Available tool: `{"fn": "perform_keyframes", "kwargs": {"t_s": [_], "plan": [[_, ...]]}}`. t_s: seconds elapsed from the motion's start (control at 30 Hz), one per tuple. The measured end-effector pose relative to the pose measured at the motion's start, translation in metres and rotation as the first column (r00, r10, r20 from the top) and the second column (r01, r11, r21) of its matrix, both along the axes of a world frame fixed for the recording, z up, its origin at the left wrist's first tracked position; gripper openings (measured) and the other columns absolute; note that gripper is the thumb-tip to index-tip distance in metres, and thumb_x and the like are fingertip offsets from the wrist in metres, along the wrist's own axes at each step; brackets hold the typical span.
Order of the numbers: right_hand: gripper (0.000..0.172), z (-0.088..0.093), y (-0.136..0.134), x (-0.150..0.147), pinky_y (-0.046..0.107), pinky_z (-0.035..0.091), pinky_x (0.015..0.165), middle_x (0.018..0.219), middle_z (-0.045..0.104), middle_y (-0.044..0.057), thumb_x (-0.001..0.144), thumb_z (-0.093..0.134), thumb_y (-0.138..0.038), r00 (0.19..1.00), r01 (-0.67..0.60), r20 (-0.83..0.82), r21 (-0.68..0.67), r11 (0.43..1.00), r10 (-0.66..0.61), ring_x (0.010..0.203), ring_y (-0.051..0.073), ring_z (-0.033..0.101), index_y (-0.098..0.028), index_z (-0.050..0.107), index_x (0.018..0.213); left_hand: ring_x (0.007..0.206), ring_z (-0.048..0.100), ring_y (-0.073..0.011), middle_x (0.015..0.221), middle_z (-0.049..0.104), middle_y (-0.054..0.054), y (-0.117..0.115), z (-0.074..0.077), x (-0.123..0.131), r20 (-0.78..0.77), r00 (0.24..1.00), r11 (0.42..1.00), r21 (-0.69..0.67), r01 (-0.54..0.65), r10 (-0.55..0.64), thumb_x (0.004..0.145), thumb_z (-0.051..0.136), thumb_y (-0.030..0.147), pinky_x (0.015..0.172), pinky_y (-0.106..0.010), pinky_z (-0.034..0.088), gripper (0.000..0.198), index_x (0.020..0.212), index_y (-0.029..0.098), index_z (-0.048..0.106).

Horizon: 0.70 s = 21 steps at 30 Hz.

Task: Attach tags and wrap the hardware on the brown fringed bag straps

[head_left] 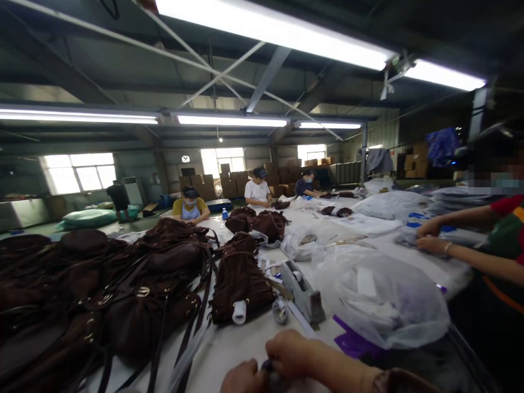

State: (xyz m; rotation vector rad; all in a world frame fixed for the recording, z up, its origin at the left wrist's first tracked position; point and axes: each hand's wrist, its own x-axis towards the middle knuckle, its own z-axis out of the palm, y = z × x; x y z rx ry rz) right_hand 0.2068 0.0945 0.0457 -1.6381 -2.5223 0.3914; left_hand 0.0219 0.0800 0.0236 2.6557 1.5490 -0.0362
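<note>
Small dark piece (268,365) low on table (245,344), wedged between both hands. Right hand (291,353): fingers curled together, clamped on piece at its 8 o'clock. Left hand (241,380): fingers folded, piece at its 2 o'clock, grip cannot tell. Tape dispenser (303,292) at 12 o'clock, brown bags (123,284) at 10.

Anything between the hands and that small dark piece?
Nothing visible. Left hand and right hand meet on the small dark piece; the tape dispenser sits farther back on the table.
</note>
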Motion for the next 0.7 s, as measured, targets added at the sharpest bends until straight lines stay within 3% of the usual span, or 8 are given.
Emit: {"fn": "perform_keyframes", "kwargs": {"t_s": [0.1, 0.2, 0.33, 0.43, 0.53, 0.6, 0.7], "plan": [[0.021, -0.003, -0.012, -0.004, 0.034, 0.048, 0.075, 0.097, 0.076, 0.011, 0.085, 0.060, -0.033, 0.982, 0.187, 0.004, -0.001, 0.982, -0.187, 0.095, 0.031, 0.069, -0.022, 0.074, 0.096, 0.098, 0.068, -0.0239, 0.103, 0.072, -0.005, -0.016, -0.004, 0.007, 0.052, 0.998, 0.999, -0.019, 0.033, -0.032, 0.095, 0.052, 0.023, 0.084, -0.032, 0.052, 0.022, 0.104, 0.026, 0.072], [0.029, -0.016, -0.017, -0.005, 0.035, 0.045, 0.073, 0.099, 0.074, 0.018, 0.093, 0.047, -0.030, 0.962, 0.274, 0.005, -0.032, 0.961, -0.274, 0.093, 0.030, 0.068, -0.013, 0.070, 0.100, 0.099, 0.066, -0.0236, 0.108, 0.071, -0.009, -0.033, -0.006, 0.025, 0.175, 0.985, 1.000, 0.014, 0.006, -0.008, 0.096, 0.043, 0.016, 0.085, -0.033, 0.051, 0.031, 0.113, 0.021, 0.067], [0.021, -0.020, -0.015, 0.001, 0.032, 0.041, 0.072, 0.095, 0.074, 0.014, 0.088, 0.049, -0.020, 0.982, 0.189, 0.014, -0.051, 0.981, -0.189, 0.091, 0.026, 0.068, -0.014, 0.068, 0.095, 0.092, 0.066, -0.0244, 0.108, 0.070, -0.010, -0.041, -0.005, 0.029, 0.158, 0.986, 0.999, 0.020, 0.046, -0.048, 0.094, 0.045, 0.018, 0.078, -0.033, 0.051, 0.028, 0.116, 0.020, 0.064], [0.016, -0.012, -0.010, 0.008, 0.030, 0.040, 0.075, 0.096, 0.075, 0.010, 0.087, 0.056, -0.024, 1.000, 0.017, 0.007, -0.059, 0.998, -0.017, 0.092, 0.025, 0.067, -0.019, 0.070, 0.093, 0.085, 0.066, -0.0236, 0.101, 0.070, -0.008, -0.035, 0.002, 0.009, 0.062, 0.988, 0.990, 0.006, 0.142, -0.142, 0.094, 0.052, 0.029, 0.073, -0.032, 0.050, 0.023, 0.113, 0.024, 0.064], [0.015, -0.007, -0.004, 0.010, 0.029, 0.041, 0.077, 0.095, 0.075, 0.009, 0.086, 0.062, -0.030, 0.996, -0.085, -0.001, -0.069, 0.994, 0.085, 0.094, 0.025, 0.067, -0.021, 0.071, 0.092, 0.082, 0.066, -0.0218, 0.093, 0.069, -0.006, -0.027, 0.009, -0.008, 0.002, 0.989, 0.989, -0.028, 0.148, -0.148, 0.095, 0.053, 0.034, 0.074, -0.031, 0.050, 0.021, 0.108, 0.025, 0.067], [0.016, -0.007, -0.004, 0.007, 0.028, 0.041, 0.079, 0.098, 0.075, 0.009, 0.087, 0.062, -0.031, 0.998, -0.059, -0.007, -0.059, 0.997, 0.059, 0.097, 0.025, 0.066, -0.020, 0.071, 0.094, 0.086, 0.066, -0.0216, 0.096, 0.069, -0.007, -0.027, 0.010, -0.007, 0.002, 0.991, 0.990, -0.035, 0.137, -0.137, 0.097, 0.050, 0.028, 0.076, -0.031, 0.051, 0.021, 0.107, 0.024, 0.068], [0.024, -0.013, -0.011, -0.004, 0.030, 0.042, 0.079, 0.103, 0.074, 0.013, 0.093, 0.054, -0.033, 0.994, 0.113, 0.000, -0.027, 0.993, -0.113, 0.098, 0.026, 0.067, -0.017, 0.070, 0.100, 0.095, 0.066, -0.0231, 0.108, 0.069, -0.010, -0.035, 0.007, 0.011, 0.043, 0.997, 0.998, -0.003, 0.059, -0.059, 0.097, 0.042, 0.016, 0.081, -0.033, 0.052, 0.029, 0.115, 0.020, 0.065]]}}
